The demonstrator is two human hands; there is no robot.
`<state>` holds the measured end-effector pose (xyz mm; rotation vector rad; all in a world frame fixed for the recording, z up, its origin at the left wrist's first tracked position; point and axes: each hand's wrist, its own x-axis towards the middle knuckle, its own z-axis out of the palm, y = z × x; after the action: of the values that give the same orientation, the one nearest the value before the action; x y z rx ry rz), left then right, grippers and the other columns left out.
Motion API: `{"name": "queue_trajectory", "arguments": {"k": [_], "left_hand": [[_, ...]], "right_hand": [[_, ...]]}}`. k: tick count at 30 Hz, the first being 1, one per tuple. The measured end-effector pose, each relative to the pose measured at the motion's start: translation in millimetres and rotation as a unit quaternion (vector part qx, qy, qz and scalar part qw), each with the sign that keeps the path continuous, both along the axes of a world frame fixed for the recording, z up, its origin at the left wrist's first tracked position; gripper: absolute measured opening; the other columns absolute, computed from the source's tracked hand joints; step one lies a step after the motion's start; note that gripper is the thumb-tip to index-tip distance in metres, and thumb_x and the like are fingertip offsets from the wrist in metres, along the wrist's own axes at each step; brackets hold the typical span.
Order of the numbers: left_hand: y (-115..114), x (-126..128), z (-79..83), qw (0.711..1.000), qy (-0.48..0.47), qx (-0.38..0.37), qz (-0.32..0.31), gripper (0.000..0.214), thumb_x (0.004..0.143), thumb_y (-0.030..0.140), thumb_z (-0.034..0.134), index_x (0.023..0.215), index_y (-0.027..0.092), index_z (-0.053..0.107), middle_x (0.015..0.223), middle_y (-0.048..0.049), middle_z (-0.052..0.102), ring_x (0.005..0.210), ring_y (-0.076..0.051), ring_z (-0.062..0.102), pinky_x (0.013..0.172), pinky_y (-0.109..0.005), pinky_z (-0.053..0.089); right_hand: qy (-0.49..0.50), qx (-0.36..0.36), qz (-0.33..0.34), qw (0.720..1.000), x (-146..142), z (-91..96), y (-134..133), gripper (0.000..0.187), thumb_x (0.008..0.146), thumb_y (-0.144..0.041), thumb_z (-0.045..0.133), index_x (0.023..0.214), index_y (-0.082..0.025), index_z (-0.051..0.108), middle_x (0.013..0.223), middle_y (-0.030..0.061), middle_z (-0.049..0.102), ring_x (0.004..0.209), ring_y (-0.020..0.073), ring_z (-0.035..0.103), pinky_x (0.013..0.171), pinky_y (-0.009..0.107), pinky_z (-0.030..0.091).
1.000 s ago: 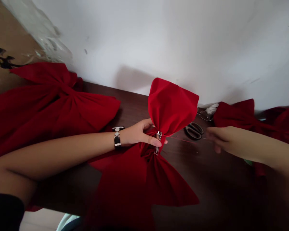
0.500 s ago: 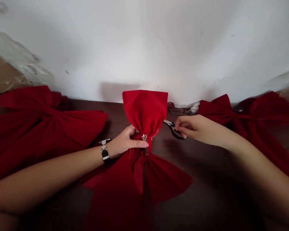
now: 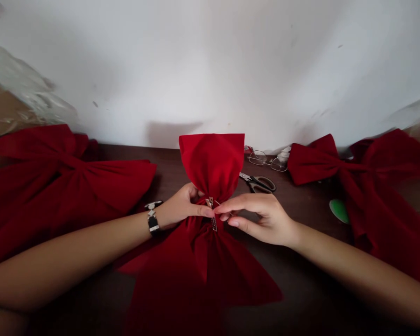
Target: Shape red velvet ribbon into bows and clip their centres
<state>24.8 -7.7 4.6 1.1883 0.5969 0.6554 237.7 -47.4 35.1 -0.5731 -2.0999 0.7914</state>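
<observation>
A red fabric bow [image 3: 210, 163] stands on end in the middle of a dark wooden table [image 3: 311, 275], its lower loop spread toward me. My left hand [image 3: 182, 207], with a black and silver bracelet at the wrist, pinches the gathered middle of the bow beside a small silver clip [image 3: 212, 212]. My right hand [image 3: 262, 217] reaches in from the right, thumb and forefinger pinched at the same gathered spot, right by the clip. What the right fingers hold is too small to make out.
A large red bow [image 3: 63, 182] lies at the left and another red bow [image 3: 357, 186] at the right. Scissors [image 3: 261, 183] and a pair of glasses [image 3: 266, 160] lie behind my right hand. A green object [image 3: 339, 210] sits near the right bow. A white wall stands behind.
My right hand has come back from the scissors to the middle of the bow. The left hand has kept its pinch on the gathered centre.
</observation>
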Motion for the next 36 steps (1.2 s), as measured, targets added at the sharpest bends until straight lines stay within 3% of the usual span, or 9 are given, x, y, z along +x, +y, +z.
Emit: {"name": "queue_trajectory", "arguments": {"k": [7, 23, 36], "left_hand": [[-0.7, 0.0, -2.7, 0.999, -0.034, -0.006, -0.013, 0.044, 0.059, 0.033, 0.087, 0.093, 0.014, 0.066, 0.088, -0.0042, 0.074, 0.079, -0.014, 0.068, 0.076, -0.025, 0.05], [-0.2, -0.2, -3.1, 0.999, 0.002, 0.044, -0.011, 0.041, 0.059, 0.04, 0.086, 0.086, 0.014, 0.068, 0.08, -0.0027, 0.072, 0.078, -0.016, 0.065, 0.08, -0.028, 0.05], [0.5, -0.7, -5.0, 0.998, -0.029, 0.055, -0.019, 0.03, 0.064, 0.029, 0.084, 0.086, 0.015, 0.069, 0.078, 0.0004, 0.07, 0.076, -0.012, 0.064, 0.08, -0.024, 0.049]], "right_hand": [[0.004, 0.032, 0.018, 0.999, 2.2, -1.6, 0.4, 0.018, 0.08, -0.019, 0.071, 0.098, -0.012, 0.07, 0.087, 0.007, 0.075, 0.083, 0.0132, 0.072, 0.077, 0.022, 0.058], [-0.031, 0.041, 0.009, 0.999, -1.0, 2.2, -6.7, 0.013, 0.084, -0.022, 0.068, 0.095, -0.016, 0.069, 0.087, 0.0045, 0.075, 0.083, 0.0124, 0.072, 0.077, 0.019, 0.058], [-0.051, 0.071, 0.016, 0.996, -2.3, 3.0, -8.0, 0.011, 0.084, -0.019, 0.067, 0.093, -0.013, 0.067, 0.087, 0.0053, 0.074, 0.083, 0.0123, 0.071, 0.077, 0.019, 0.057]]}}
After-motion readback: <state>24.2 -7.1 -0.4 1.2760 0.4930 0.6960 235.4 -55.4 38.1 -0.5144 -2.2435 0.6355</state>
